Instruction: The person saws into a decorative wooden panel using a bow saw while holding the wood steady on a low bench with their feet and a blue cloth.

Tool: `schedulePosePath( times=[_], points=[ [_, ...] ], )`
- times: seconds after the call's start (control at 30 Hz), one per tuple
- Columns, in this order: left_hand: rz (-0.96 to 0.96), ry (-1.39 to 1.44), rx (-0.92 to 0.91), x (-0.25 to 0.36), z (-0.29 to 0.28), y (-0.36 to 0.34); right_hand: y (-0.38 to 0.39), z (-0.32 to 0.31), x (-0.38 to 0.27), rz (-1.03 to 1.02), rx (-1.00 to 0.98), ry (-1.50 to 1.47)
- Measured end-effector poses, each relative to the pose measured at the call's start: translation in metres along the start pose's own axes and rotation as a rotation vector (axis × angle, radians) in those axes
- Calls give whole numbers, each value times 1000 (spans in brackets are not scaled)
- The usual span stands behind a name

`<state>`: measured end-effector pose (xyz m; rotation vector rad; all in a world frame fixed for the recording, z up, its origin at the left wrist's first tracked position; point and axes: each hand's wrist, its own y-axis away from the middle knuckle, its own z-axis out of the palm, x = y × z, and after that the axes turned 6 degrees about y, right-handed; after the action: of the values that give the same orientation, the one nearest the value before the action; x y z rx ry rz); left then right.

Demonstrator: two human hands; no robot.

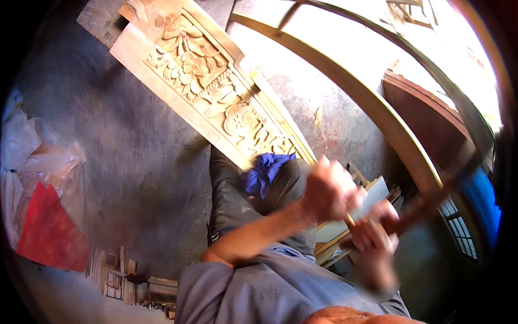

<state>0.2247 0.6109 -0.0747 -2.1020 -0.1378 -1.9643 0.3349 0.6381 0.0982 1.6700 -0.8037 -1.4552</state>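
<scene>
My left hand (330, 189) is closed in a fist, right of my knees. A thin tan stick-like piece (350, 220) shows between it and my right hand (376, 231), whose fingers are curled around it. Motion blur hides which tool, if any, this belongs to. A blurred brown rounded shape below my right hand cannot be made out. The carved wooden panel (213, 89), with flowers and leaves in relief, slants away from my lap, its near end by my thighs. A crumpled blue cloth (267, 171) lies at that end. Neither hand touches the panel.
Long curved wooden strips (345, 81) arc across the right side. Reddish-brown boards (426, 110) stand beyond them. On the left are a red piece (51, 232) and clear plastic bags (48, 156). Wood scraps (127, 278) sit at the lower left.
</scene>
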Motion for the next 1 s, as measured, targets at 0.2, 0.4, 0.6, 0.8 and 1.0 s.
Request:
schedulePosePath(
  times=[0.2, 0.4, 0.6, 0.8, 1.0],
  points=[
    [6, -23, -30, -14, -3, 4, -8, 20, 5, -96, 46, 10],
    [21, -156, -87, -180, -58, -28, -180, 95, 49, -206, -36, 27],
    [-6, 0, -136, 32, -3, -5, 16, -8, 2, -184, -130, -49],
    [72, -69, -199, -52, -8, -8, -54, 23, -3, 62, 18, 68],
    [18, -29, -238, -169, -50, -29, -176, 83, 35, -430, -51, -92]
  ],
)
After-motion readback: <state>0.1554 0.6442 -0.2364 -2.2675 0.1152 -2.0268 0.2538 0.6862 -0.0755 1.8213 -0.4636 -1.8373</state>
